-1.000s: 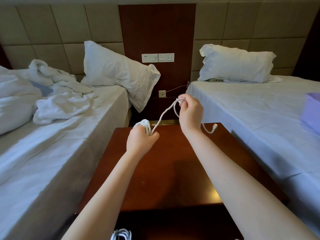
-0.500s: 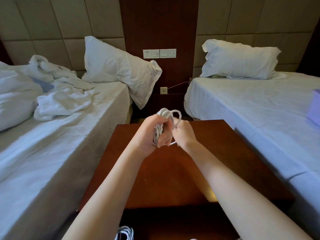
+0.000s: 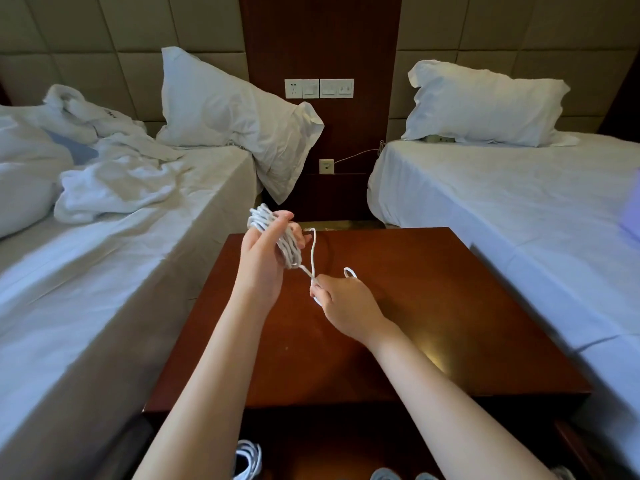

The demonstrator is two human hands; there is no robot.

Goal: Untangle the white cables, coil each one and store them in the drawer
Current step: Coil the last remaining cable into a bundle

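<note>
A white cable (image 3: 289,247) is wound in several loops around my left hand (image 3: 266,252), which holds the bundle above the far left part of the wooden nightstand (image 3: 433,306). A short loose tail runs down from the bundle to my right hand (image 3: 341,301), which pinches it just above the tabletop; a small loop of cable sticks out behind that hand. A second coiled white cable (image 3: 247,457) lies in the open drawer (image 3: 346,441) at the bottom edge.
Two beds flank the nightstand: the left bed (image 3: 86,289) has a crumpled white robe and a leaning pillow (image 3: 239,123), the right bed (image 3: 519,209) is made. A wall socket panel (image 3: 318,88) sits on the dark headboard strip.
My right hand went to the coil, then dropped right and down towards the tabletop, drawing out the short cable tail. My left hand shifted left, holding the bundle.
</note>
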